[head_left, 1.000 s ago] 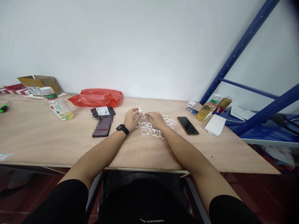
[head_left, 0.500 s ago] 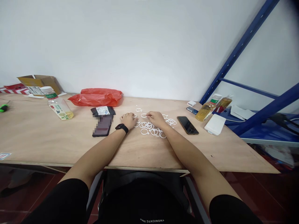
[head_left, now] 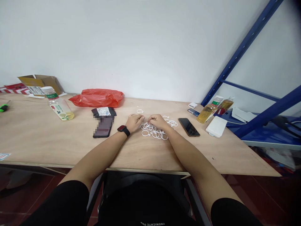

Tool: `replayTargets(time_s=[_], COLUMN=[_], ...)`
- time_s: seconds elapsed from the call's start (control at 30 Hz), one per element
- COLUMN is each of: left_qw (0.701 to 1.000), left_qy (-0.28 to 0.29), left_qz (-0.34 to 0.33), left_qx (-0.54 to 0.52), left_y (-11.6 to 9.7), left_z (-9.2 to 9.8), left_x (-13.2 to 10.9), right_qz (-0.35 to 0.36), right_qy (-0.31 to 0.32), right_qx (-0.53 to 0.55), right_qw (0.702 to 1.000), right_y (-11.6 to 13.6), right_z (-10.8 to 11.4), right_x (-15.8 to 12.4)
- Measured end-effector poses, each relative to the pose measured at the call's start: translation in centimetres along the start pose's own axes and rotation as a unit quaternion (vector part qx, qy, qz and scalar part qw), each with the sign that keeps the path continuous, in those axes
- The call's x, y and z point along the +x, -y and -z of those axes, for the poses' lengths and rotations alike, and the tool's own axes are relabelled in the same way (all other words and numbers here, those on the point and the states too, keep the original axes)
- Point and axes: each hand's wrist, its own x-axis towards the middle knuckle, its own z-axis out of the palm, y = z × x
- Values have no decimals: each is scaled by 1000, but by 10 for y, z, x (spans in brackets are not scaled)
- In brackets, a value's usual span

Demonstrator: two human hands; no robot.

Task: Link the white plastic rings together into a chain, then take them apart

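Several thin white plastic rings (head_left: pixel 145 133), each with a small tab, lie in an overlapping cluster on the wooden table. My left hand (head_left: pixel 134 121), with a black watch (head_left: pixel 123 129) on its wrist, is at the cluster's left edge with its fingers bent and pressed together. Close by on the right, my right hand (head_left: pixel 157 120) is above the rings, fingertips pinched. The two sets of fingertips face each other across a small gap. Whatever they pinch is hidden or too small to make out. One single ring (head_left: pixel 140 111) lies apart, just beyond the hands.
Left of my hands are a phone (head_left: pixel 103 127), a black packet (head_left: pixel 95 111), a red plastic bag (head_left: pixel 98 99) and a bottle (head_left: pixel 61 110). To the right are another phone (head_left: pixel 188 126), a white box (head_left: pixel 216 126), bottles (head_left: pixel 208 112) and a blue rack (head_left: pixel 242 47).
My left hand has lifted and turned toward my right hand, its fingers now bunched. The ring seen at my right fingertips before no longer shows there. The lone far ring stays put.
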Motion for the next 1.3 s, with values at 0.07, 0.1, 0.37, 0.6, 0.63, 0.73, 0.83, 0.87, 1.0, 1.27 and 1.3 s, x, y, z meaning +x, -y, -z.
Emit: replayTargets(time_s=[0.07,0.1,0.37,0.6,0.63,0.73,0.83,0.87,1.0,1.27,1.3], left_qw=[998,995,964,992,994,990,984,983,986,984,984], left_qy=[-18,-33,21,-72,-90,-111,-107,-106,-103,-117,-111], left_qz=[38,69,208,77,41,-70,-128,-132,-116,-130,-131], left_qx=[44,68,166,70,40,-41,-69,-69,-68,-47,-50], left_y=[2,4,22,19,18,16,12,10,6,14,14], left_z=[1,1,2,-1,-2,-6,-12,-13,-14,-11,-11], left_x=[1,1,-2,2,2,1,0,-1,-1,0,0], right_qz=[16,22,25,31,38,60,74,76,79,91,97], right_qy=[-3,-9,-52,-79,-85,-91,-77,-73,-76,-111,-111], right_qx=[-6,-11,-72,-69,-64,-50,-55,-61,-85,-120,-124], right_qw=[1000,1000,996,994,994,993,993,993,990,982,981], right_y=[-2,-2,-6,-7,-6,-5,-4,-4,-6,-6,-5], right_z=[1,1,-2,-4,-4,-5,-6,-6,-5,-4,-4], right_x=[0,0,1,1,1,1,2,2,3,3,3])
